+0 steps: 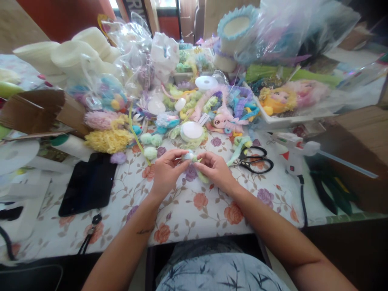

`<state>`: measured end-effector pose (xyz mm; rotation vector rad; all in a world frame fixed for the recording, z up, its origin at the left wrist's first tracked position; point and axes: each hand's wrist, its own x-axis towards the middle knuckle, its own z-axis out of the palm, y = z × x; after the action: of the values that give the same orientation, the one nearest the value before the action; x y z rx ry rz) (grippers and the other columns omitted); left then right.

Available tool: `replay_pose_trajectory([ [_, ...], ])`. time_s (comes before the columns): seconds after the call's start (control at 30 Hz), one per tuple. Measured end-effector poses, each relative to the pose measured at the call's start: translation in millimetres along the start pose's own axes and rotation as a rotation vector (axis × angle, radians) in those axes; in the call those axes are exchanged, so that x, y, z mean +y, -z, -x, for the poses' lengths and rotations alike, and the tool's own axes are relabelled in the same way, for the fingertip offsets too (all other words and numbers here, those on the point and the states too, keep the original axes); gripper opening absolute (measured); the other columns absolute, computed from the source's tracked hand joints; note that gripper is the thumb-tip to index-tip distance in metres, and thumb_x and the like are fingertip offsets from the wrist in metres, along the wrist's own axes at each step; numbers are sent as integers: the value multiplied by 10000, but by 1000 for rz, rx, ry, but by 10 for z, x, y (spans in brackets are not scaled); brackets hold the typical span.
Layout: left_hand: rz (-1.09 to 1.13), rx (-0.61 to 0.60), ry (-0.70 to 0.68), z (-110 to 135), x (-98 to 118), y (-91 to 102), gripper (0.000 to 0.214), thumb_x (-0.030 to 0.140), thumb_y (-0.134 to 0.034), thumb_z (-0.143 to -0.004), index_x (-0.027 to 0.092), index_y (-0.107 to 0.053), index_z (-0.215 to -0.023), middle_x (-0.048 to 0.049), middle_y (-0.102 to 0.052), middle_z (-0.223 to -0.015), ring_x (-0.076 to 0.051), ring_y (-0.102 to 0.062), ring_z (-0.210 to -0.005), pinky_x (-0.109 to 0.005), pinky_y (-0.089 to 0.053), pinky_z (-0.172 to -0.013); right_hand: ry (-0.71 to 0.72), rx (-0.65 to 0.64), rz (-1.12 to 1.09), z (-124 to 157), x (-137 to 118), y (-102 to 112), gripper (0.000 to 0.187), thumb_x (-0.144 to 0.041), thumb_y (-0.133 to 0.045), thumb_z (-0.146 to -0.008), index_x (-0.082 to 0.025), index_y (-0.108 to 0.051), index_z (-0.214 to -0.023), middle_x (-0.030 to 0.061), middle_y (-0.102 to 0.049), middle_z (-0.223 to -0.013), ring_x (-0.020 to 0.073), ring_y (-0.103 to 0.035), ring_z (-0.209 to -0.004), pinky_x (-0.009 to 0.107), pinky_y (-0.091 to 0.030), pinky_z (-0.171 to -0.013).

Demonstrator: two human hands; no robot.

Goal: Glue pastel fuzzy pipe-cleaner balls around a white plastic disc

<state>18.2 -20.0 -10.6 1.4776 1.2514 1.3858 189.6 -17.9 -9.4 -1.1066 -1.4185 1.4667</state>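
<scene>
Over the flowered tablecloth (200,200), my left hand (169,167) pinches a small fuzzy blue-green craft piece (189,155) between thumb and fingers. My right hand (217,170) is closed on the other side of the same piece, fingertips close to those of the left. A pale green fuzzy end (202,176) hangs below the right fingers. What exactly the fingertips press on is too small to make out. Black-handled scissors (257,159) lie to the right, beside a light green fuzzy strip (241,147). Pale green pom-poms (150,152) rest to the left.
A black phone (87,184) with a strap lies left; a glue gun (292,151) stands right, its cord over the table edge. Behind are a white spool (192,130), a pink doll-faced piece (226,120), a white tray (285,121) with dolls, and a cardboard box (42,113).
</scene>
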Motion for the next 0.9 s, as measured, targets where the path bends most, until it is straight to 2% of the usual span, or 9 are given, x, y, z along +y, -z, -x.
replay_pose_trajectory([
  [0.13, -24, 13, -27, 3, 12, -16, 179, 227, -791, -722, 197, -755, -895, -68, -731, -987, -188, -703, -903, -271, -608, -745, 32, -18, 27, 4, -8, -3, 179, -357, -626, -826, -193, -578, -879, -62, -473, -589, 95, -393, -516, 244, -301, -516],
  [0.33, -73, 11, -104, 14, 58, -37, 157, 280, -782, -744, 185, -758, -866, -77, -725, -949, -186, -703, -882, -281, -618, -727, -28, -32, -59, 2, -27, -5, 200, -378, -648, -794, -197, -580, -842, -61, -472, -588, 86, -369, -497, 234, -275, -482],
  [0.5, -156, 11, -154, 27, 58, -25, 140, 262, -780, -747, 200, -769, -873, -66, -724, -938, -172, -700, -835, -272, -616, -712, -95, -43, -133, -5, -28, 6, 199, -363, -667, -766, -192, -589, -829, -66, -479, -576, 75, -368, -471, 226, -262, -453],
  [0.7, -250, -23, -239, 13, 58, 11, 109, 233, -761, -770, 209, -773, -876, -51, -740, -907, -156, -692, -771, -250, -587, -639, -104, -42, -149, -3, -29, 15, 185, -341, -676, -756, -183, -604, -821, -67, -489, -574, 66, -377, -466, 221, -264, -451],
  [0.9, -206, -34, -231, 5, 60, 7, 93, 222, -765, -765, 207, -771, -857, -54, -736, -905, -161, -699, -790, -247, -589, -642, -114, -35, -177, 8, -66, 8, 207, -360, -694, -741, -184, -602, -797, -62, -499, -591, 65, -368, -467, 225, -279, -456],
])
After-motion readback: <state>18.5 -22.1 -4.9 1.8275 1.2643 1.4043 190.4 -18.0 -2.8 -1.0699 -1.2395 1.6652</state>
